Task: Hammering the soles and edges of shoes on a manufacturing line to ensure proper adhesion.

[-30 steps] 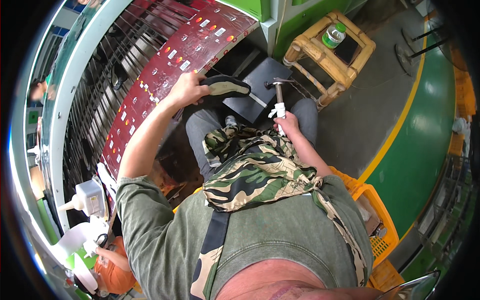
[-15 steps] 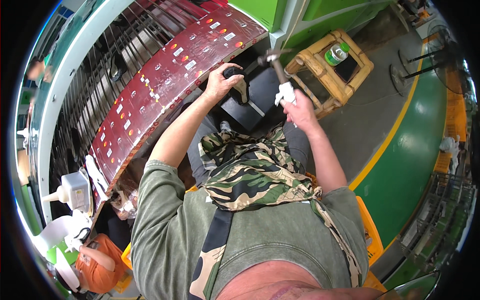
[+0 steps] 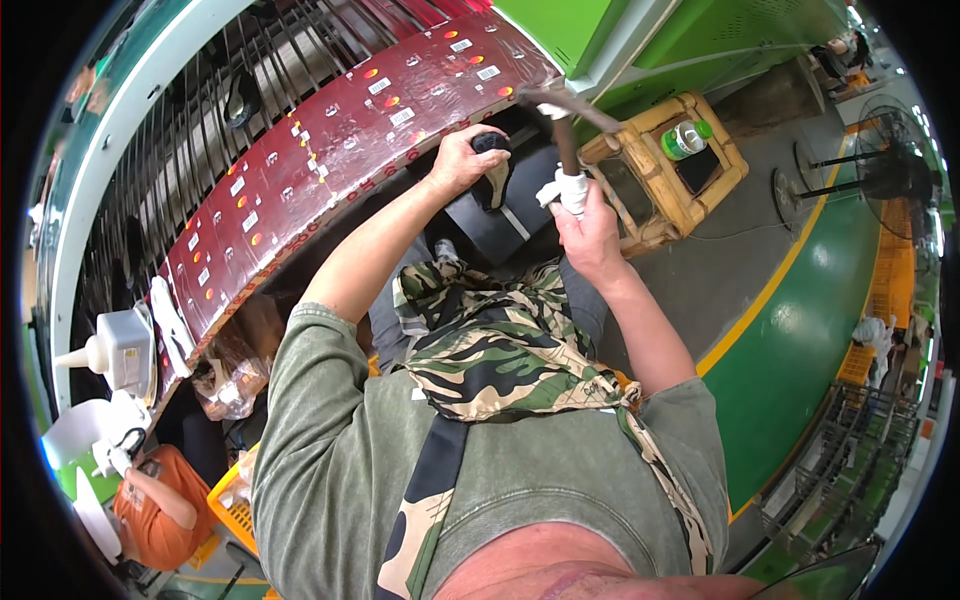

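Observation:
My left hand (image 3: 462, 160) is closed round the upper end of a dark shoe (image 3: 494, 188) with a paler, tan underside. The shoe is held over a dark, flat-faced block (image 3: 478, 228) in front of my knees. To its right, my right hand (image 3: 592, 238) grips a hammer (image 3: 567, 143) by its handle, where white cloth (image 3: 571, 190) is wrapped round it. The hammer's long, narrow head is raised above and to the right of the shoe, apart from it. Part of the shoe is hidden by my left fingers.
A red-covered bench edge (image 3: 330, 150) runs along my left, beside a rack of metal rods (image 3: 170, 200). On a bamboo stool (image 3: 735, 165) at the right lies a green-capped bottle (image 3: 685, 140). Fans (image 3: 885, 180) stand farther right. A co-worker in orange (image 3: 165, 510) is at the lower left.
My right hand has lifted the hammer, and its head has turned and looks larger. The left hand keeps its hold on the shoe. The whole view has shifted slightly.

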`<state>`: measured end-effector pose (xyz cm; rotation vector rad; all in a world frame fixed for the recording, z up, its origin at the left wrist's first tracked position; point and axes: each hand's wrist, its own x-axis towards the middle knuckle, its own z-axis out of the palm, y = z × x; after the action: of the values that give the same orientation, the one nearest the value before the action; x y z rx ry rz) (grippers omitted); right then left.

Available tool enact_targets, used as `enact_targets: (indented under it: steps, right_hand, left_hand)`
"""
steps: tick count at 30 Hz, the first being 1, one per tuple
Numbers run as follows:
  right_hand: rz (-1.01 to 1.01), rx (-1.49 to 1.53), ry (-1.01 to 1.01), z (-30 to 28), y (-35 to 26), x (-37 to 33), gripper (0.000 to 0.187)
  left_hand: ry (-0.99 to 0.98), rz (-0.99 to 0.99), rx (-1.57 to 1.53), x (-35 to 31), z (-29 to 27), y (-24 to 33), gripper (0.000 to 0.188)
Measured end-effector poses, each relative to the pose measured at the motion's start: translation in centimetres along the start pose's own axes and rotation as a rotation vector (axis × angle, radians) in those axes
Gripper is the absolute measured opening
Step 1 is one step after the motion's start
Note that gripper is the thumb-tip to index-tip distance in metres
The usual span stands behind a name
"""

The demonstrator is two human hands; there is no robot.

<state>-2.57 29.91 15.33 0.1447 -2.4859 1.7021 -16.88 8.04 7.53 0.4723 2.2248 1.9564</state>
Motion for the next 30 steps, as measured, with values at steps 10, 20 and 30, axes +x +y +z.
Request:
enact_targets:
  steps: [10,20,30]
  right_hand:
    - [-0.187,0.113,0.109,-1.2,-4.2,1.5,0.030]
    - [0.017,-0.013,-0.059,-1.8,-5.6,0.2,0.030]
    - [-0.099,-0.219,-0.039,-1.0,-2.9,0.8,0.031]
  left_hand:
    - [0.028,0.034,0.031,-0.1,0.1,0.0,0.026]
    - [0.069,0.067,-0.003,0.3,0.3,-1.6,0.033]
    - [0.020,0.000,-0.016,0.8,0.8,-0.7,0.026]
